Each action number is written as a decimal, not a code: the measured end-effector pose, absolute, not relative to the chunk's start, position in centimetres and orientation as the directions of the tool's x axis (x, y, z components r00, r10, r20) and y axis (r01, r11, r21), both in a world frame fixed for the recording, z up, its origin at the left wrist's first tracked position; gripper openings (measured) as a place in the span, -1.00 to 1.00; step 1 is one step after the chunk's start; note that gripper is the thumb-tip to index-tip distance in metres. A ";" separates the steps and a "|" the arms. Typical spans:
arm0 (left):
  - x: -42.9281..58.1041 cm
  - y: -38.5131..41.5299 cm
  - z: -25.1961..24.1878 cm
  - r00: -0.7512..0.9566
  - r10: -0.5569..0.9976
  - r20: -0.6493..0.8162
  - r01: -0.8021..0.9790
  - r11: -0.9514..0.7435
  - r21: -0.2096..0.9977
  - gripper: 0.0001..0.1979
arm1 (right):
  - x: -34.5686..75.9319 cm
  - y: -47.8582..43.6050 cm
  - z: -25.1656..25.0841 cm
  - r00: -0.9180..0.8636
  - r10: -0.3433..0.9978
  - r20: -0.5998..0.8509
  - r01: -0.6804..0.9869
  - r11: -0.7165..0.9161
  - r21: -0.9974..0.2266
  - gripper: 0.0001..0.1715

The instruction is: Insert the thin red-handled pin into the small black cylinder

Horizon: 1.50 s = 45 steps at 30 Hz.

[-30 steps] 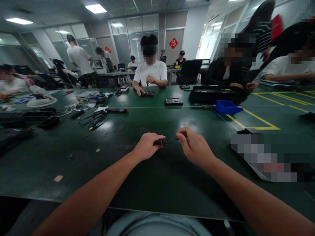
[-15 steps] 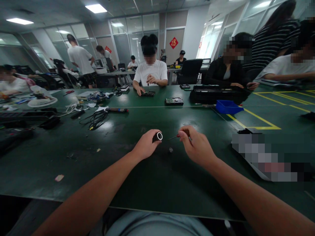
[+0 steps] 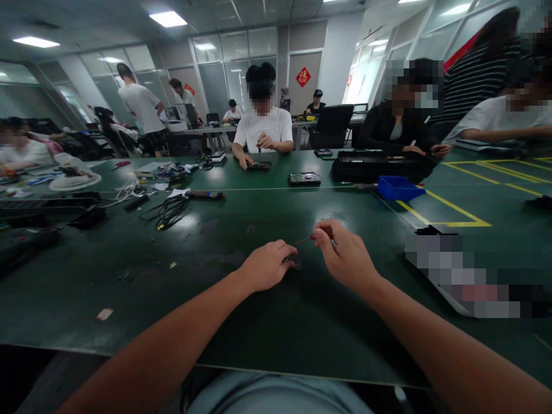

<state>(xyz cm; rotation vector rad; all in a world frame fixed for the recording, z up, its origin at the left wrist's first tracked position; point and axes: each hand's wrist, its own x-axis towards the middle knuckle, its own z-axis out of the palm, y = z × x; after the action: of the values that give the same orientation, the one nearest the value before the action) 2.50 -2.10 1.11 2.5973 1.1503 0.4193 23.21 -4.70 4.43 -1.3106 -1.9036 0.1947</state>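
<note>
My left hand is low over the table, fingers curled, with a gap between thumb and forefinger tips. Something small glints inside that curl, but I cannot make out what it is. Just right of those fingertips a small, blurred part lies on the green tabletop. The dark cylinder with the white ring is not visible. My right hand pinches a screwdriver by its red handle. Its thin shaft points left, with the tip close to my left forefinger.
Across the table a person works on a dark device. Nearby are a hard drive, a blue bin and a long black casing. To the left lie a coiled cable and a fan.
My left hand has moved right and down to the small part, its thumb and forefinger now apart. The ringed cylinder has gone from sight. My right hand and the screwdriver are nearly still.
</note>
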 end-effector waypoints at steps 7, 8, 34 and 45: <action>3.2 -2.7 1.1 0.706 0.700 0.108 0.681 -0.712 0.170 -0.66 | 23.2 -4.6 4.3 -0.148 0.842 0.519 0.702 0.459 -0.544 -0.73; 3.4 -2.7 1.1 0.706 0.701 0.098 0.685 -0.712 0.155 -0.66 | 23.2 -4.6 4.3 -0.144 0.841 0.521 0.700 0.459 -0.547 -0.73; -8.0 2.8 5.0 -0.022 0.999 0.040 0.065 -0.038 0.997 -0.64 | 23.4 -4.6 4.4 -0.167 0.851 0.498 0.680 0.465 -0.567 -0.75; -22.2 1.1 7.2 -0.497 0.859 -0.123 -0.182 0.035 0.983 -0.88 | 23.5 -4.2 3.9 -0.163 0.866 0.473 0.664 0.451 -0.596 -0.73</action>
<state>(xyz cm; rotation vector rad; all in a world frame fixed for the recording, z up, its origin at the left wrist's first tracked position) -22.22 1.11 7.22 0.7208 1.4854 1.5921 23.51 -4.16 3.86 -1.2862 -1.9031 0.3189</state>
